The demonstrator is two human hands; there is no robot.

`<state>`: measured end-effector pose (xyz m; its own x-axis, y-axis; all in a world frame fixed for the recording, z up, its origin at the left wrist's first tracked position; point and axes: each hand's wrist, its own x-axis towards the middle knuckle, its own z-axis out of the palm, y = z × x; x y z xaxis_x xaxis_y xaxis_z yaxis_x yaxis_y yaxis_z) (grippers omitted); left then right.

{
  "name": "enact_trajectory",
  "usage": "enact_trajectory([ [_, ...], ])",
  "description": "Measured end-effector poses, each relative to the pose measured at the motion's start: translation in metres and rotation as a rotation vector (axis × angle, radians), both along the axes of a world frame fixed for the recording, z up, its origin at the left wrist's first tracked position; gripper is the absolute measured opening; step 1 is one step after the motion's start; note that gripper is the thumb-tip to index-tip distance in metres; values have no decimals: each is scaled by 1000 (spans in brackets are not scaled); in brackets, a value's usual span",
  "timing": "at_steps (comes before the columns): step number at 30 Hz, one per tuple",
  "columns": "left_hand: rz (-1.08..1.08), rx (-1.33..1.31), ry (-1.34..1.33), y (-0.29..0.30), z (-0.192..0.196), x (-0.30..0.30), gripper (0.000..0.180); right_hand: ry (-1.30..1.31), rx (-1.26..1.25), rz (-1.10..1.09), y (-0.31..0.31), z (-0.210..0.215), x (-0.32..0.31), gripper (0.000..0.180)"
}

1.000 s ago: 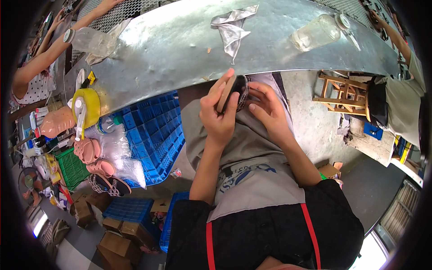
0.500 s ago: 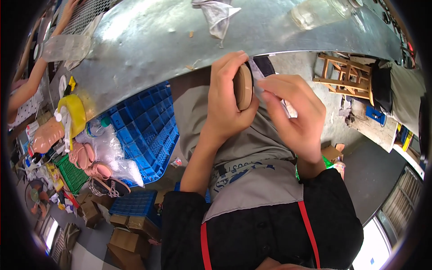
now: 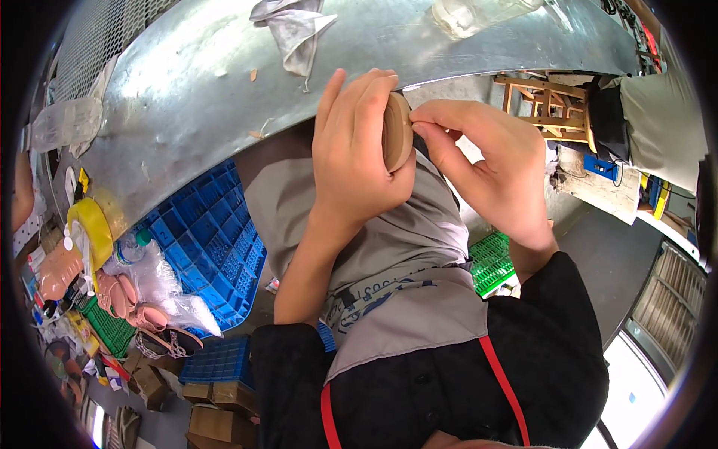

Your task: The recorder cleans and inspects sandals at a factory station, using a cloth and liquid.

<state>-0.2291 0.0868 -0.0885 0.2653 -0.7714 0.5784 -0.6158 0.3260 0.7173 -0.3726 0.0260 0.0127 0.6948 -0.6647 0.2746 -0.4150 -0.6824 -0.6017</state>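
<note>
Wrapped round a tan shoe sole (image 3: 402, 133), my left hand (image 3: 357, 150) is closed with its fingers over the far side. The sole stands on edge, its flat rounded face turned to the right; whether a whole shoe is behind it is hidden by my palm. My right hand (image 3: 490, 161) pinches thumb and forefinger together right beside the sole's right edge. Anything between those fingertips is too small to make out. Both hands are above my grey apron (image 3: 407, 318), close to the front edge of the metal table (image 3: 202, 82).
On the table lie a grey cloth (image 3: 290, 34), a clear jar (image 3: 479, 15) and a plastic bottle (image 3: 67, 123). At left are a blue crate (image 3: 213, 236), a yellow tape roll (image 3: 91, 217) and pink sandals (image 3: 116, 293). A wooden stool (image 3: 550, 127) and green crate (image 3: 491, 263) are at right.
The view has shifted, so the table things appear farther left. My right hand's fingertips have closed into a tighter pinch at the sole's edge. My left hand keeps its hold, fingers more spread.
</note>
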Motion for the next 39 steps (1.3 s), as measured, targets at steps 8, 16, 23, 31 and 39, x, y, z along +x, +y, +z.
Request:
enact_trajectory([
  [8, 64, -39, -59, -5, 4, 1, 60, 212, -229, 258, -24, 32, 5, 24],
  [16, 39, -88, 26, 0, 4, 2, 57, 319, -303, 380, -23, 42, 14, 26],
  [23, -76, -191, -59, 2, 8, 5, 54, 492, -611, 656, -26, 63, 22, 32],
  [31, -205, -202, -51, 24, 45, -8, 45, 497, -726, 831, -11, 85, 7, 23],
  [39, -239, -318, 77, 20, 23, 19, 35, 143, -239, 342, -28, 51, 10, 19],
])
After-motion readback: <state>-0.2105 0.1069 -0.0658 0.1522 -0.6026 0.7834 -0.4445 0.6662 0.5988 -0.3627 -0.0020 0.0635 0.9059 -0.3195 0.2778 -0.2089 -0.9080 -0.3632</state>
